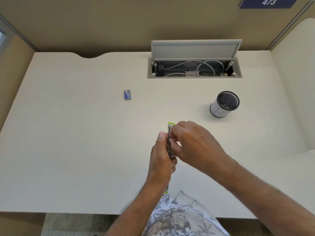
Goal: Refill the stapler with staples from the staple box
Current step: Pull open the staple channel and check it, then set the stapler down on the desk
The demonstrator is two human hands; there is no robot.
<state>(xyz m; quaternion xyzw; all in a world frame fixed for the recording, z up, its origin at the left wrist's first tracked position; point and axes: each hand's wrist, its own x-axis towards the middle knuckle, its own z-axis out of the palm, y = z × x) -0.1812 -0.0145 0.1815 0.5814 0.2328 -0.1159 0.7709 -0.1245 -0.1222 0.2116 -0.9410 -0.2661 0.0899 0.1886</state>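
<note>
A small stapler (170,133) with a metal channel and a lime-green tip is held above the middle of the white desk (85,142). My left hand (161,157) grips it from the left side and below. My right hand (192,143) covers its right side, fingers pinched at the metal channel; I cannot tell whether staples are between them. The small blue and grey staple box (127,94) lies by itself on the desk, far to the upper left of both hands.
A black mesh pen cup (224,104) with a white label stands to the right of the hands. Behind it, an open cable hatch (194,68) with its grey lid raised holds wires. Beige partition walls enclose the desk on three sides.
</note>
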